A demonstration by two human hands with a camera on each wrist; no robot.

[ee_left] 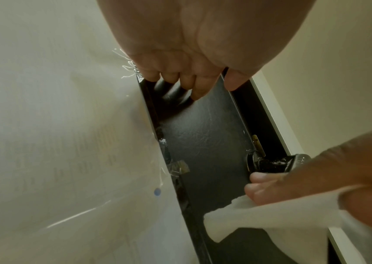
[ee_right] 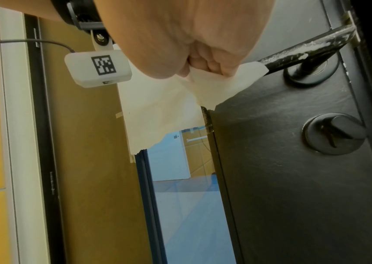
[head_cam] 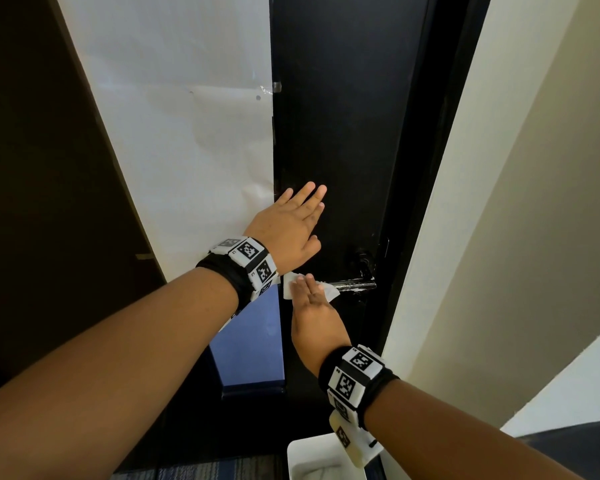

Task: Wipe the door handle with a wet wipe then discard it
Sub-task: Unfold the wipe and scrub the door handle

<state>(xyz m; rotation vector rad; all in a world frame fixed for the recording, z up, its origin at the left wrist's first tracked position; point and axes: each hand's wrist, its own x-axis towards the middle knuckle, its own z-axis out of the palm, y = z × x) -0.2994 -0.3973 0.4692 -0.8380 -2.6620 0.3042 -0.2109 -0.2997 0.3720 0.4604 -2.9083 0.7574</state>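
The black lever door handle sticks out leftward from a black door and carries white smears. My right hand grips a white wet wipe wrapped round the lever's free end. In the right wrist view my curled fingers pinch the wipe against the handle. My left hand lies flat on the door above the handle with its fingers straight. The left wrist view shows its fingertips touching the door, with the wipe and handle below.
A white bin stands on the floor below my right wrist. A round thumb-turn lock sits under the handle. White paper covers the glass panel left of the door. A cream wall borders the frame on the right.
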